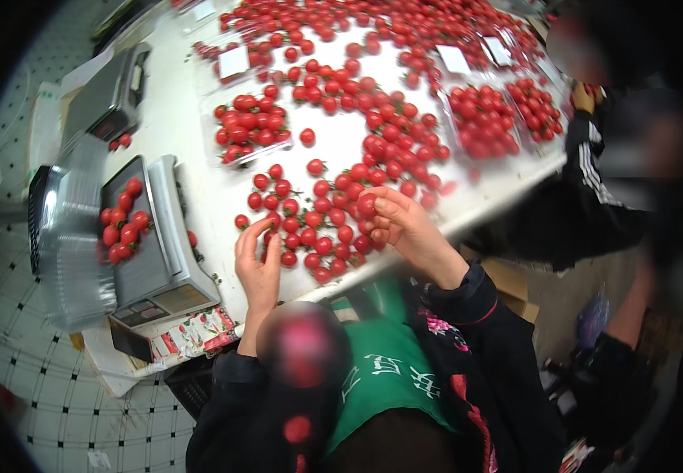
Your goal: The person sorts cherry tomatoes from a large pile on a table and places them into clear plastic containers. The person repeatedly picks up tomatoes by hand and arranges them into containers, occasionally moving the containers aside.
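Observation:
A cherry tomato (367, 205) is pinched between the thumb and fingers of my right hand (403, 227), above the near part of a white table (191, 171). My left hand (259, 269) reaches over the near edge, thumb and fingers apart around a loose tomato (269, 237); whether it touches the fruit is unclear. Loose red cherry tomatoes (324, 245), some with green stems, spread between and beyond both hands. Behind them on the left, a clear plastic punnet (253, 127) holds a heap of tomatoes.
Several tomatoes lie on a weighing scale (146, 278) at left, beside stacked clear plastic containers (75, 236). Another scale (105, 94) stands farther back. Filled punnets (483, 121) sit at right, near another person's hand (584, 97). A large tomato pile (377, 15) covers the far side.

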A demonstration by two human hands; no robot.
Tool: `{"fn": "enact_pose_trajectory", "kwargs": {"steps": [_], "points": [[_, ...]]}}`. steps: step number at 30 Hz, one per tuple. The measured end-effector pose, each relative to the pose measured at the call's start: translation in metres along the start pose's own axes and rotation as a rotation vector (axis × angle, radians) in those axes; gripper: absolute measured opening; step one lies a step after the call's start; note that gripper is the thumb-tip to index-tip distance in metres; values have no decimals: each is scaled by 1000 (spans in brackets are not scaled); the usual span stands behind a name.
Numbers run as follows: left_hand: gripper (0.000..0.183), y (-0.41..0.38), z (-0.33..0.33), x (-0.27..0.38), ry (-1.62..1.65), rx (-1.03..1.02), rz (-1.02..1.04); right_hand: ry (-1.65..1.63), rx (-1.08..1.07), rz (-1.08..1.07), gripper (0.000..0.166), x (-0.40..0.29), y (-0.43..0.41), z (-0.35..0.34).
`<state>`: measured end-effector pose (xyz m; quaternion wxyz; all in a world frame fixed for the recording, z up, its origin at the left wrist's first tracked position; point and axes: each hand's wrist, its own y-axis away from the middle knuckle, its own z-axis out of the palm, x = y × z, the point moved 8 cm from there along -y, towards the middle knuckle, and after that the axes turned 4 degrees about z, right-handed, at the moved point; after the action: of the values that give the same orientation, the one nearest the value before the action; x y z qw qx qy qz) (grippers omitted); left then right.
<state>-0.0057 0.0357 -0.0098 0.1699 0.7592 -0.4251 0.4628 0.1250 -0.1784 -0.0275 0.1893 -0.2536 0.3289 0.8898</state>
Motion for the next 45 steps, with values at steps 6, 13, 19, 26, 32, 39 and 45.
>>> {"fn": "enact_pose_trajectory", "kwargs": {"steps": [6, 13, 19, 26, 32, 39, 45], "points": [[28, 34, 16, -41, 40, 17, -45, -172, 223, -228, 36, 5, 80, -74], [35, 39, 19, -58, 175, 41, -73, -211, 431, -162, 29, 78, 133, -165], [35, 38, 21, -58, 202, 21, -58, -230, 453, 47, 28, 148, 107, -197], [33, 37, 23, -54, 126, 18, -71, -78, 412, 287, 23, 208, 16, -201], [33, 35, 18, -51, 55, 40, -37, -24, 573, 391, 20, 230, -21, -213], [34, 32, 20, -53, 71, 54, -31, 139, 483, 268, 22, 181, 20, -203], [36, 31, 17, -50, -4, 65, -28, 714, 195, 121, 30, 112, 71, -148]]}}
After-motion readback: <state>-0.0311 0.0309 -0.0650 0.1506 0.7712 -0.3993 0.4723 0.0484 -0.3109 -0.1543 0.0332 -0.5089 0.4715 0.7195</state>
